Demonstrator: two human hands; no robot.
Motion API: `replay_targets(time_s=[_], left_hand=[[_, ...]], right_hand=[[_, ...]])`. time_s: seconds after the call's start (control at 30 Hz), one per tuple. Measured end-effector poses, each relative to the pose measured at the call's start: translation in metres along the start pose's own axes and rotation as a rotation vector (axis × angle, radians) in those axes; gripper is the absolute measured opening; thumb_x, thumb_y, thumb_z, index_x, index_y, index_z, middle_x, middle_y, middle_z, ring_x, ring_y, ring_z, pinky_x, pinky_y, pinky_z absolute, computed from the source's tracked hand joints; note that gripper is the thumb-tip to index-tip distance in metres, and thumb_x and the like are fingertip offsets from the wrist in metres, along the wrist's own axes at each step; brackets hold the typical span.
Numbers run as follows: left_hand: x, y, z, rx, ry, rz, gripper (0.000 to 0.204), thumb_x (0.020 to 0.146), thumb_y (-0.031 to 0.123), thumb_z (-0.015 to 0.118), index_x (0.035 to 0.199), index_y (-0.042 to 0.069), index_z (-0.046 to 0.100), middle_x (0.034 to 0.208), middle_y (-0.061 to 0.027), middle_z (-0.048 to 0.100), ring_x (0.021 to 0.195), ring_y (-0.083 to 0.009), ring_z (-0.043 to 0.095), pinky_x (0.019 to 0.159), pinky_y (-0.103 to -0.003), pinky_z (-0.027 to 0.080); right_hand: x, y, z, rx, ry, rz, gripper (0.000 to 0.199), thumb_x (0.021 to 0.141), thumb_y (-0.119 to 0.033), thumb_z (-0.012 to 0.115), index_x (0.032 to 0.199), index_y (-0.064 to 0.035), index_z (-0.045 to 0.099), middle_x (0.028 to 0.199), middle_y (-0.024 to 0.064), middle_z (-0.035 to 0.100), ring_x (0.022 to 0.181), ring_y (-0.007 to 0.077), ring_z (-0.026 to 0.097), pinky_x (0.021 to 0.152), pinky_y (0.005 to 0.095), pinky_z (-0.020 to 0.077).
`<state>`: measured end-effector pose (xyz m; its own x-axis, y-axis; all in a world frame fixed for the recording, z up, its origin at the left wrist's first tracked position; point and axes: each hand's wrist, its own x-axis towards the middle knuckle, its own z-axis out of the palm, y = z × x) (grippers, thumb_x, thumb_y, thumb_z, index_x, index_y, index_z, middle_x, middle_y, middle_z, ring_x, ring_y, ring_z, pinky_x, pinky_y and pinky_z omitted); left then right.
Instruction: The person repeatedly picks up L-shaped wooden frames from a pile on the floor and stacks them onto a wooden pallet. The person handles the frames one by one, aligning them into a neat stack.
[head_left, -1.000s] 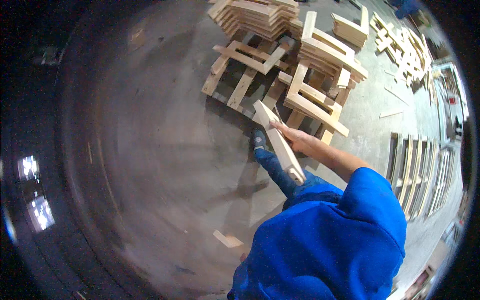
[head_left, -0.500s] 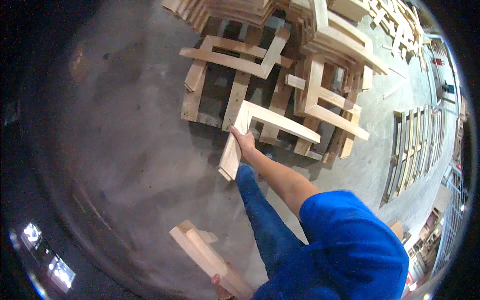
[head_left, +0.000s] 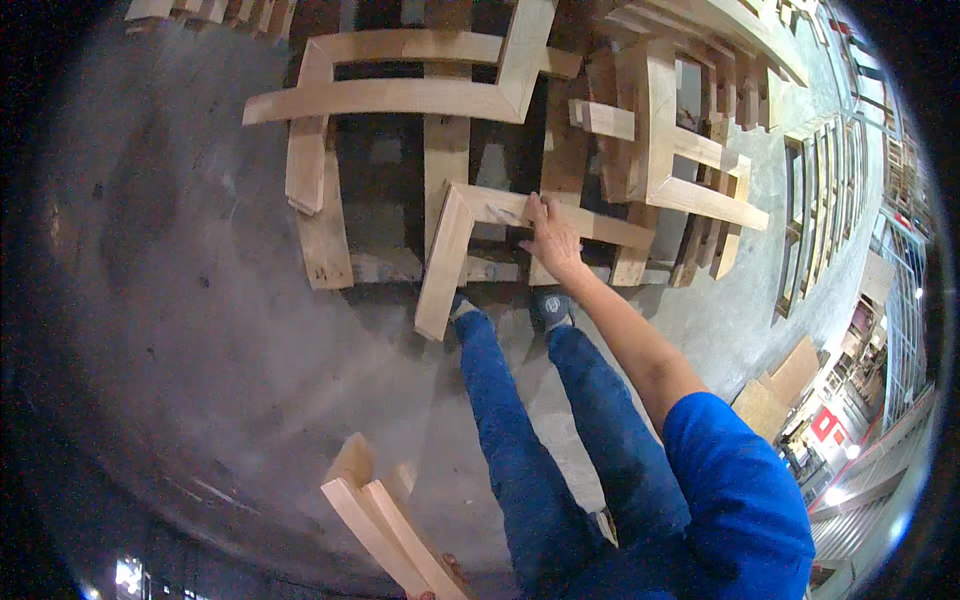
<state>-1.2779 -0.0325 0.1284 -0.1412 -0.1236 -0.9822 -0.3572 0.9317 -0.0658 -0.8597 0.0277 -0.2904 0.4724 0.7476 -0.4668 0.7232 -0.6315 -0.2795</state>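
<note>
My right hand (head_left: 553,238) grips one arm of a pale L-shaped wooden frame corner (head_left: 450,250), fingers over its far edge and thumb at the near one. The corner is over the near edge of a wooden pallet (head_left: 445,160); whether it touches the pallet I cannot tell. At the bottom edge, my left hand (head_left: 453,566) shows only in part, around more joined wooden boards (head_left: 385,525) held low at my side. Other frame corners (head_left: 400,98) lie on the pallet beyond, and a stack of them (head_left: 665,150) stands at its right.
Another slatted pallet (head_left: 825,210) lies on the concrete floor (head_left: 220,330) to the right. More stacked wood (head_left: 215,12) is at the far left. Brown sheets (head_left: 775,385) lie at the right. My shoes are close to the pallet's near edge.
My right hand has shifted from the corner's short leg to its other arm, and the corner has turned slightly. My view has moved closer to the pallet. The left-hand boards remain low.
</note>
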Motion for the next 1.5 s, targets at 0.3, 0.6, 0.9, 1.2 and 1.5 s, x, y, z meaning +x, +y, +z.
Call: replay_targets(time_s=[0.3,0.6,0.9,1.2,1.5], left_hand=[[0.038,0.029,0.011,-0.025,-0.035,0.026,0.07,0.073,0.04,0.066,0.126,0.0,0.041,0.103,-0.016,0.058,0.085,-0.0256,0.059,0.073,-0.034,0.05],[0.049,0.05,0.002,-0.08,-0.052,0.026,0.072,0.073,0.041,0.066,0.126,0.0,0.041,0.103,-0.0161,0.058,0.085,-0.0253,0.059,0.074,-0.034,0.05],[0.058,0.074,-0.003,-0.123,-0.015,0.016,0.074,0.072,0.043,0.067,0.126,0.0,0.04,0.104,-0.0162,0.058,0.085,-0.0249,0.059,0.075,-0.034,0.05],[0.072,0.091,-0.025,-0.084,-0.047,-0.114,0.076,0.072,0.045,0.068,0.127,0.001,0.04,0.104,-0.0163,0.058,0.086,-0.0245,0.059,0.076,-0.034,0.05],[0.051,0.117,0.073,0.509,-0.31,0.701,0.079,0.061,0.016,0.072,0.128,0.0,0.032,0.112,-0.02,0.053,0.095,-0.0281,0.058,0.076,-0.038,0.052]], right_hand=[[0.018,0.005,-0.04,-0.032,-0.11,-0.144,0.043,0.064,-0.02,0.072,0.098,-0.0075,0.048,0.098,0.0161,0.047,0.087,0.0372,0.056,0.069,0.0468,0.0489],[0.129,-0.134,-0.209,-0.217,0.06,-0.406,0.043,0.064,-0.033,0.07,0.09,-0.0044,0.051,0.093,0.0141,0.05,0.082,0.0359,0.057,0.066,0.0452,0.0483],[0.287,-0.195,-0.178,-0.315,-0.081,-0.328,0.059,0.065,-0.041,0.071,0.115,-0.0144,0.055,0.116,0.0124,0.055,0.108,0.0328,0.054,0.088,0.0423,0.0452],[0.32,-0.151,-0.154,-0.467,0.352,-0.435,0.072,0.071,-0.045,0.066,0.131,-0.0166,0.037,0.128,0.0158,0.045,0.117,0.0341,0.046,0.092,0.0432,0.0427],[0.07,-0.226,-0.103,0.801,-1.179,-0.024,0.075,0.081,-0.073,0.038,0.108,-0.0077,0.063,0.091,0.0015,0.059,0.079,0.0156,0.049,0.066,0.0324,0.0426]])
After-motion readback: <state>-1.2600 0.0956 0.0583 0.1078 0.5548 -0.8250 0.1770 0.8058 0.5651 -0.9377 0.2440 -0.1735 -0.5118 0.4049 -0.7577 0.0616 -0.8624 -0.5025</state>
